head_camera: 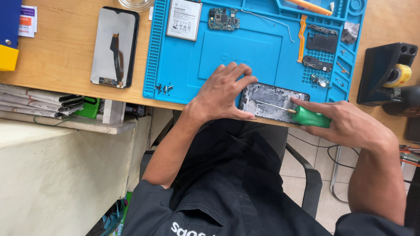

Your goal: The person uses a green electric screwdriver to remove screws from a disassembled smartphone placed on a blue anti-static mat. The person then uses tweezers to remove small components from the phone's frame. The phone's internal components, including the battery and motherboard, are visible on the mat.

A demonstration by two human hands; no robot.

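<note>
The desk (65,52) carries a blue work mat (262,52) along its near edge; on the mat's front border lies a phone frame (273,101), opened and grey with old glue, its long side running left to right. To the left on the bare wood rests a loose screen panel (114,47); at the mat's far side sit a battery (184,19) and a small circuit board (223,19); a cluster of tiny screws (164,88) lies at the mat's near left corner. The left hand (221,94) is spread over the frame's left end, fingers pressing it down and thumb along its near edge; the right hand (350,124) is closed around the green handle of a screwdriver (302,114), whose thin shaft lies low across the frame's inner face. To my eye, good work here means keeping the shaft shallow, pushing with light strokes away from the bracing fingers, and holding the frame flat so it cannot slide off the desk edge.
</note>
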